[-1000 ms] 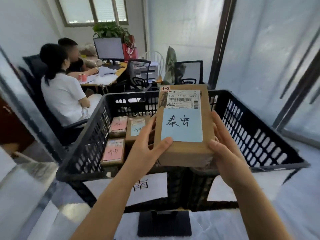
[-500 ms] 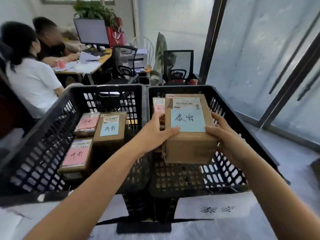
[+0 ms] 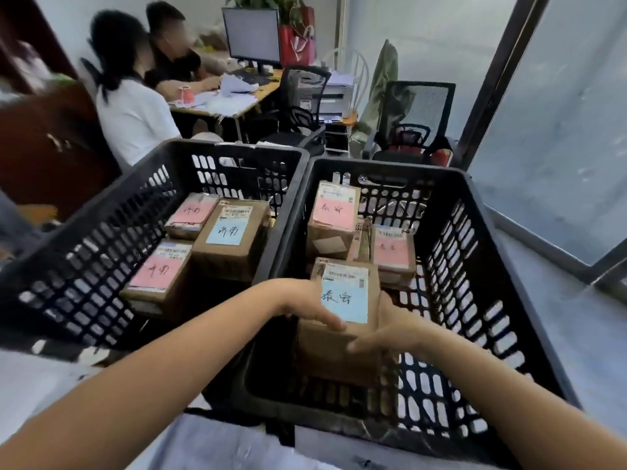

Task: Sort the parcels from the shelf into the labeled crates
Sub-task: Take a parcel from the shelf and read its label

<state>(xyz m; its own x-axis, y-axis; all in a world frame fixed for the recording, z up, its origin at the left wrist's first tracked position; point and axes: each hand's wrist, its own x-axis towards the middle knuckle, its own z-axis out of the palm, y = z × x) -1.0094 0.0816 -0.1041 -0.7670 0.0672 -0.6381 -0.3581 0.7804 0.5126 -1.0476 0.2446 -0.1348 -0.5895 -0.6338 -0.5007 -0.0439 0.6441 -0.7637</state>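
- Holding the cardboard parcel (image 3: 339, 337) inside the right crate (image 3: 475, 266), near its front wall, both hands clamped on it.
- Left hand (image 3: 305, 305) grips the parcel's left side, thumb laid over the top face at the edge of the blue label (image 3: 344, 301).
- Right hand (image 3: 390, 334) grips the right side, with fingers curled round onto the near face; its other fingers are hidden behind the box.
- A two-hand side grip likely keeps the box level and label-up for set-down, so the writing stays readable.
- Cannot tell if the parcel's underside touches the right crate's floor or hangs just above it.
- Parcel look: plain brown box, rigid, corners square. It has a white barcode sticker at the far end of the top and a blue label below it with black handwritten characters.
- Pink-label parcel (image 3: 334, 228) stands toward the right crate's back wall; its handwriting looks the same as on the blue label, so this is probably the matching crate.
- Second pink-label parcel (image 3: 392, 252) lies in the right crate too, just beyond the held box and toward the right wall.
- Left crate (image 3: 101, 252) sits touching the right crate's left wall and holds three parcels with different characters, one blue label and two pink.
- Judgement: placing step nearly done, release is next.
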